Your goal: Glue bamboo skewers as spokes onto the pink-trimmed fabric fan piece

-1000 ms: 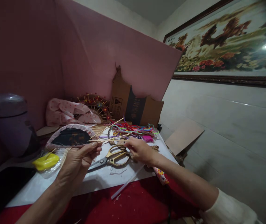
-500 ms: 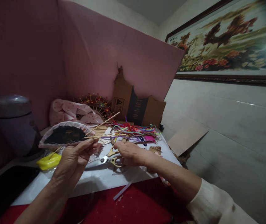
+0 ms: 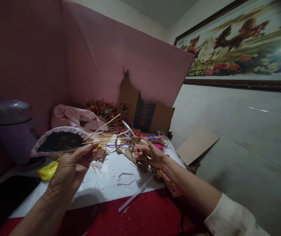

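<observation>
My left hand pinches a few thin bamboo sticks between thumb and fingers, and they fan out to the right. Against the same hand sits a half-round black piece with a gathered pale pink cloth rim; whether the fingers also grip it is hidden. My right hand is closed round the gold handles of a pair of scissors. Their silver blades point up and left, close to the sticks' free ends. Below, a bent wire loop lies on the white sheet.
Behind are colourful pipe cleaners, a cut cardboard piece, a beaded round frame and pink dotted cloth. Left are a tumbler, a yellow packet and a black phone-like slab. A translucent glue stick crosses the sheet's front edge.
My right hand has lifted the scissors off the sheet, and their blades have turned from pointing left to pointing up. My left hand, sticks and the black piece have shifted slightly left.
</observation>
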A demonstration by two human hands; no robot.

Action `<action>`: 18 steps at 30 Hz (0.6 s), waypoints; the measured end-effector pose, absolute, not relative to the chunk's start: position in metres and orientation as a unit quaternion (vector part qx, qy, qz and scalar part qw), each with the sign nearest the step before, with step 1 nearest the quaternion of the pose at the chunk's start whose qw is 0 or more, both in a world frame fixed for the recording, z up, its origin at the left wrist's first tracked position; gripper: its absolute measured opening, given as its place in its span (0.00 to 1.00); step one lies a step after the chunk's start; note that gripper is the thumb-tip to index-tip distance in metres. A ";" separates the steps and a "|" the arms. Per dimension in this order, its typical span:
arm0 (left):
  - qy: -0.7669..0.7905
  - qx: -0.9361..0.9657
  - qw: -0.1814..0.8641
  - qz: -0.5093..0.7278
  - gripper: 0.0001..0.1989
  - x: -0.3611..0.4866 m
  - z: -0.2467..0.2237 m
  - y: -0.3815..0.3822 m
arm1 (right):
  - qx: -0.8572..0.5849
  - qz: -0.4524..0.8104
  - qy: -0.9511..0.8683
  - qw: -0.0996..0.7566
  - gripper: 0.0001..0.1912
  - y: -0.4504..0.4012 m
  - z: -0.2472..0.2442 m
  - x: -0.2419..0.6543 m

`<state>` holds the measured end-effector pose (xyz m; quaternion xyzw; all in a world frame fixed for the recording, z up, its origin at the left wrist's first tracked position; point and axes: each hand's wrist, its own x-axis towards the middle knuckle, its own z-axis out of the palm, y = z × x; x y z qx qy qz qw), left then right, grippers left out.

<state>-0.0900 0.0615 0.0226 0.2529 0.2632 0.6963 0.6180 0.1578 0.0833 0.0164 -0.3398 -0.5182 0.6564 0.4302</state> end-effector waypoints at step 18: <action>0.262 0.309 0.599 0.691 0.04 -0.085 0.019 0.058 | -0.459 0.467 -0.646 0.393 0.30 0.011 0.029 0.170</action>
